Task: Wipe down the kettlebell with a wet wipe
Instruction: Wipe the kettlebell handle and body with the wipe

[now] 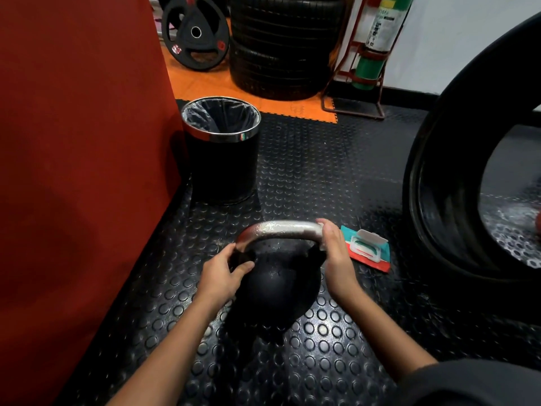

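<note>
Two bare forearms are seen entering from the bottom edge, uncovered up to the frame edge; no sleeve is seen on either. The left hand (222,273) and right hand (336,253) are ungloved. No ring, watch or band is visible on wrists or fingers (328,227). Nails are seen short on the right hand; on the left they cannot be made out. At the lower right corner a dark grey rounded cloth-covered shape (474,385) is recorded, probably a clothed knee; the garment type cannot be told. No markings are noted on it.
</note>
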`<state>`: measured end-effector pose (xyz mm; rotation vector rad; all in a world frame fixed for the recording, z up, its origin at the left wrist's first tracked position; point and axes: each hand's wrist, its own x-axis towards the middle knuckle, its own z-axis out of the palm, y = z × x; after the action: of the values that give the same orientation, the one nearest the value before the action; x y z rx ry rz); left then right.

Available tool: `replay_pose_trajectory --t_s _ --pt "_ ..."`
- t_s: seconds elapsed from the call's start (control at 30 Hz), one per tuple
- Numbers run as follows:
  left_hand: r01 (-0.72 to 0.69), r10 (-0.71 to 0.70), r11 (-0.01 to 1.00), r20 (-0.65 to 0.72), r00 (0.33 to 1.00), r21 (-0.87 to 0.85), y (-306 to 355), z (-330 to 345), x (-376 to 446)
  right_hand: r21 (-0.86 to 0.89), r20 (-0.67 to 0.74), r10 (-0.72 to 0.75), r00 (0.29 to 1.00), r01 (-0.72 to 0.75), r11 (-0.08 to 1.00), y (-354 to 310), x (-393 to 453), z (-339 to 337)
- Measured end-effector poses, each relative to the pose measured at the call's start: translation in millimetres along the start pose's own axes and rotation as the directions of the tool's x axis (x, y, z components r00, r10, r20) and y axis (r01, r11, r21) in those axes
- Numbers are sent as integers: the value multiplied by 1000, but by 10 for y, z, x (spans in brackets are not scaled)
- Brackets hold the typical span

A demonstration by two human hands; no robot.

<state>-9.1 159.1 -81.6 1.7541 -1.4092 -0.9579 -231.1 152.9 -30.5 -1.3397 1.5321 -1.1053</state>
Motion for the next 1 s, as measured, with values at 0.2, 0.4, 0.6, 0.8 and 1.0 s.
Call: replay_pose_trajectory --t_s 0.2,0.4,0.6,0.8,1.0 --pt "-9 9 1000 -11 1000 28 -13 12 6 -34 51 -39 998 41 999 330 -276 -62" --pt "-7 8 999 -15 1000 36 0 6 1 35 -118 59 991 -55 998 229 -100 -160" --pt "-13 13 1000 -4 1000 27 59 -13 -31 100 -250 35 967 -11 995 198 -42 -96" --pt "-66 35 974 145 989 216 72 -160 63 393 -36 265 964 -230 890 106 115 -111" --pt "-238 -18 840 464 886 487 517 -634 309 342 64 135 989 -149 928 6 140 -95"
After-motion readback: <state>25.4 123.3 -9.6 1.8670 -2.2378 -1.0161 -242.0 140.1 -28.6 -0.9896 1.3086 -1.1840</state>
